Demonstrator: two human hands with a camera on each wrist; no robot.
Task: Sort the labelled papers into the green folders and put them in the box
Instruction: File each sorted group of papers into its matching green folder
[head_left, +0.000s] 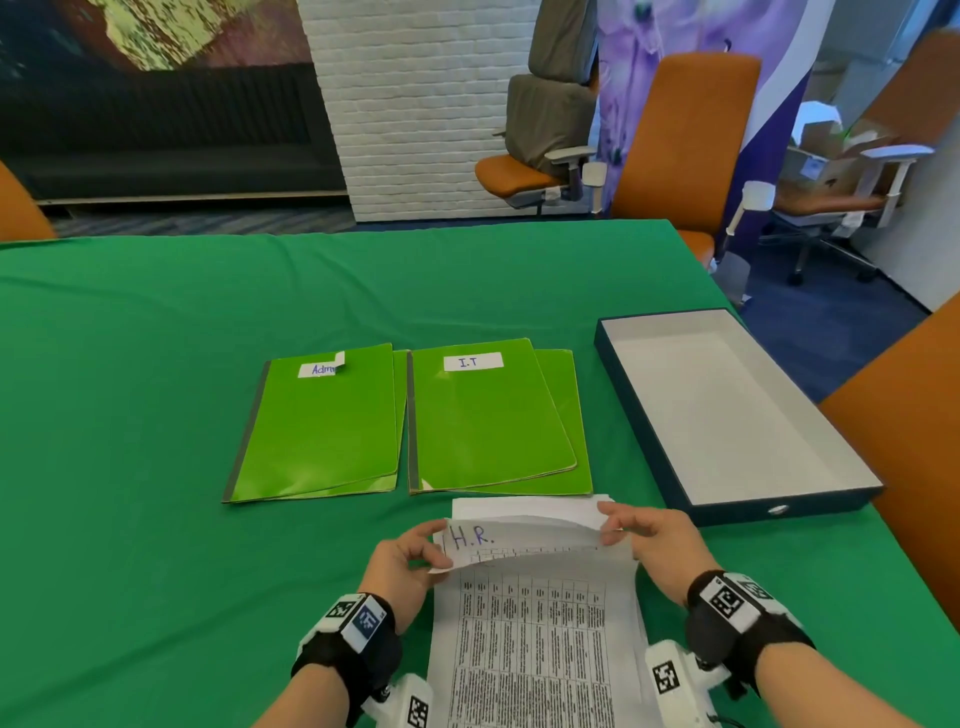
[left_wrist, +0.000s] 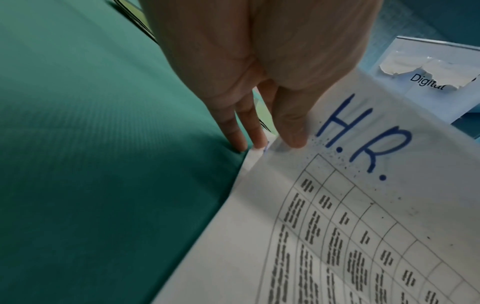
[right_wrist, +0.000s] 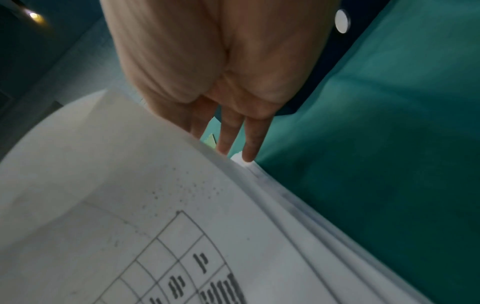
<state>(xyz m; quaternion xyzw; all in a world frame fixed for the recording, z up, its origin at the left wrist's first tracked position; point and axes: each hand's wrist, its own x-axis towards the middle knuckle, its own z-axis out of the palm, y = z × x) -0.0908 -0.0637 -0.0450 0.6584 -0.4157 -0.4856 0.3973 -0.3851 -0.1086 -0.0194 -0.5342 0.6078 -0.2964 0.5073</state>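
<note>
A stack of printed papers (head_left: 535, 639) lies on the green cloth at the near edge. Its top sheet, marked "H.R." (head_left: 519, 535) (left_wrist: 363, 164) (right_wrist: 124, 164), is bowed up at the far end. My left hand (head_left: 436, 545) (left_wrist: 270, 142) pinches its far left corner, thumb on top. My right hand (head_left: 610, 525) (right_wrist: 233, 152) pinches the far right corner. Beyond the stack lie two piles of green folders, one labelled "Adm" (head_left: 322, 426) with its label partly peeled, one labelled "I.T" (head_left: 488, 415). An open dark box (head_left: 737, 512) with a white inside sits to the right.
The green cloth (head_left: 156, 364) covers the whole table. Orange chairs stand at the far right corner (head_left: 685, 140) and close by the right edge (head_left: 909, 441). The box's front wall carries a round metal eyelet (right_wrist: 341, 20).
</note>
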